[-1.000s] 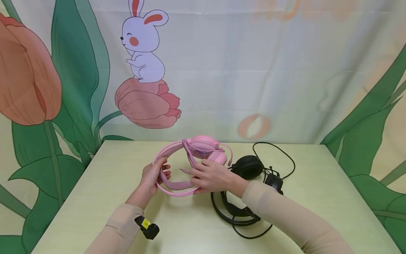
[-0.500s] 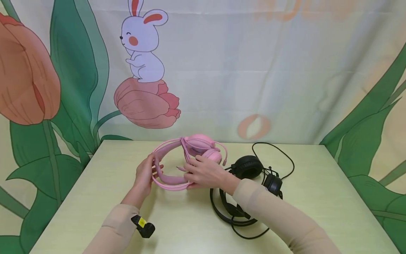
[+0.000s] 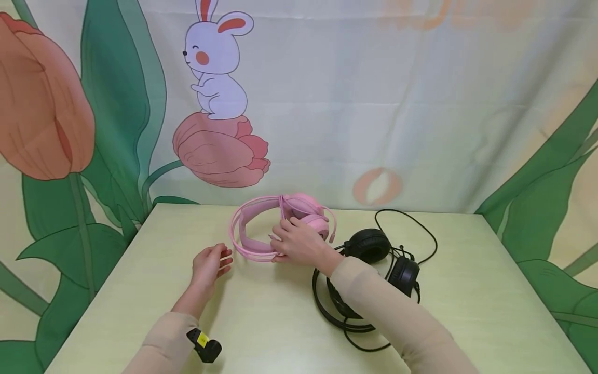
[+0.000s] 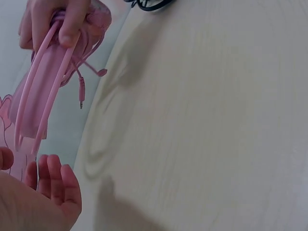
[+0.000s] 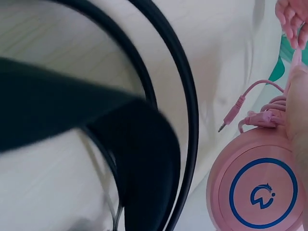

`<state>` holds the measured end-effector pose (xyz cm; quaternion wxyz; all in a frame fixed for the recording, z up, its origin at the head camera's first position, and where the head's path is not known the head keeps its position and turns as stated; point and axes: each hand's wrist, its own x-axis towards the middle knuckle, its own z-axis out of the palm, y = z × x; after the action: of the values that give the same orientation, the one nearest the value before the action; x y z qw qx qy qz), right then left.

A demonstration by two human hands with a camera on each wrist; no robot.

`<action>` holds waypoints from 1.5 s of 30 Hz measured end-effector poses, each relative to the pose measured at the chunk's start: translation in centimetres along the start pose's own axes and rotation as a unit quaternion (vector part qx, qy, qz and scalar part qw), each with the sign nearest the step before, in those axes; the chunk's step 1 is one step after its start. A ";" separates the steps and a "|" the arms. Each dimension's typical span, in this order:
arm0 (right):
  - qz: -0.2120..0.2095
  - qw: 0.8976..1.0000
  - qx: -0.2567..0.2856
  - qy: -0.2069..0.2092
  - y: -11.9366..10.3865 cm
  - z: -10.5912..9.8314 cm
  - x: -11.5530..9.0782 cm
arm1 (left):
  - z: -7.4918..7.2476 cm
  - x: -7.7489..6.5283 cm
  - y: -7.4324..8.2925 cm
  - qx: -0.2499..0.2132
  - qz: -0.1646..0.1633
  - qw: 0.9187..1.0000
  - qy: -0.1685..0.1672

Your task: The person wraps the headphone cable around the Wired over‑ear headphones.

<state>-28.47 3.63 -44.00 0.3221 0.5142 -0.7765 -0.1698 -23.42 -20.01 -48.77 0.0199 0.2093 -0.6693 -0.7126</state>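
A pink headset (image 3: 254, 254) is held up above the table by my right hand (image 3: 299, 244), whose fingers grip the headband near the ear cups. Its pink cable is bundled there, and a loose jack plug (image 4: 82, 91) dangles in the left wrist view. In the right wrist view one ear cup (image 5: 255, 192) shows a blue ring and logo. My left hand (image 3: 207, 267) is just off the headband's left end, fingers loosely bent, touching nothing. Under my right forearm lies a black headset (image 3: 367, 245), partly hidden by the sleeve.
The black headset's cable (image 3: 420, 226) loops out behind it, and another loop lies toward the front. A pale wooden table (image 3: 261, 322) carries everything. Behind its far edge hangs a printed curtain (image 3: 317, 104). A small black device (image 3: 205, 347) is strapped to the left wrist.
My left hand has let go of the pink headband and drawn left and down. My right hand has moved the headset slightly away, toward the table's far edge.
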 end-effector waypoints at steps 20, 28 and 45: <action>0.101 0.988 -0.023 -0.114 -0.7 2.5 0.2 | 2.2 -3.2 0.1 0.045 0.008 0.997 -0.056; 0.116 0.980 -0.025 -0.161 -1.0 2.9 0.1 | 2.6 -2.8 0.5 0.085 0.034 0.994 -0.054; 0.114 0.957 -0.019 -0.266 -1.3 2.7 0.2 | 3.5 -2.7 0.0 0.127 0.048 0.989 -0.050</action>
<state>-29.47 2.72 -46.67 0.1310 0.3525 -0.8843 -0.2768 -22.06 -15.90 -47.97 -0.0065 0.1418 -0.7637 -0.6298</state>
